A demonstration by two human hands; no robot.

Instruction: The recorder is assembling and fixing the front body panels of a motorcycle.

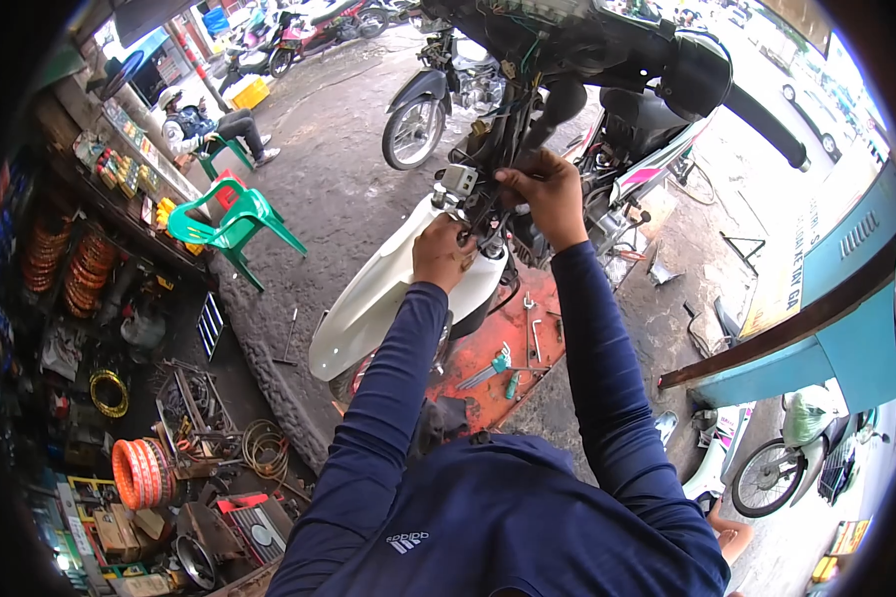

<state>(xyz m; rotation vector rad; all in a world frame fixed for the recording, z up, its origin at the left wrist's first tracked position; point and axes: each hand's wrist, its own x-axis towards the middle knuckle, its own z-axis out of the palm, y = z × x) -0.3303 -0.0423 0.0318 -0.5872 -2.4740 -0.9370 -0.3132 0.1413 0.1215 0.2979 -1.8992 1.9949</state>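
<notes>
I see my left hand [441, 254] closed on the motorcycle's front fork [478, 234] above the white fender [378, 298]; my right hand [548, 194] grips the wiring bundle [508, 129] just above.

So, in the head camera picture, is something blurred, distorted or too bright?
Head view: strong fisheye bending with a dark rim; the street at upper right is washed out; the left hand, right hand and white fender are sharp and evenly lit.

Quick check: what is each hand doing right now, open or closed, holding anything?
Left hand: closed on parts at the motorbike's front fork area.
Right hand: closed, gripping the wiring and frame above.
</notes>
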